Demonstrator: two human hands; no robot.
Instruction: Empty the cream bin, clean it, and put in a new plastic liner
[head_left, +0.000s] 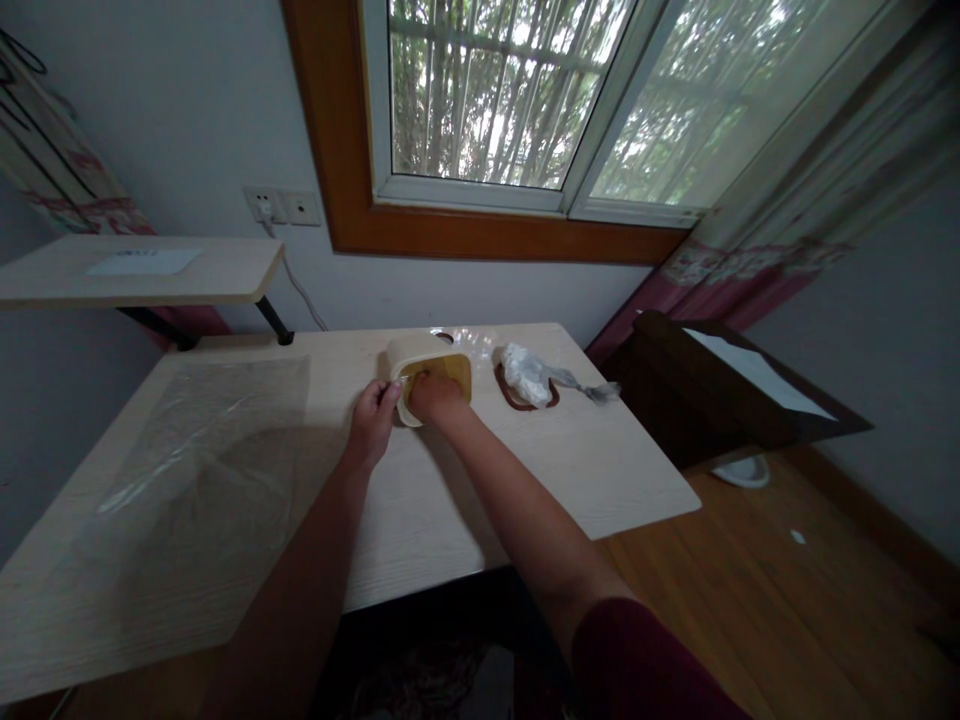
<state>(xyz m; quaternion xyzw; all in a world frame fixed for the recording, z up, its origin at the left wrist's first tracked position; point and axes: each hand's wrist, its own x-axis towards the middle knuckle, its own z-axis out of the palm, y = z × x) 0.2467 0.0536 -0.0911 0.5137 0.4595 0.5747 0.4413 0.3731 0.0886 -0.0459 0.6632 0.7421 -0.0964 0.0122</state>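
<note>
A cream plastic container (420,350) lies tipped on its side on the table, its mouth facing me and its inside yellowish-brown. My left hand (373,415) grips the left edge of its rim, thumb uppermost. Reaching into the mouth, my right hand (436,395) has its fingers curled; what they hold, if anything, is hidden. To the right, a crumpled whitish plastic bag (526,374) with a twisted tail rests on a brown-rimmed piece (517,400), perhaps a lid. Clear plastic and part of a dark ring show behind the container.
A clear plastic sheet (217,440) covers much of the left side of the pale table (450,540). A raised shelf (240,268) with a paper stands at the back left. Right of the table is a dark brown piece of furniture (675,390) bearing a white paper.
</note>
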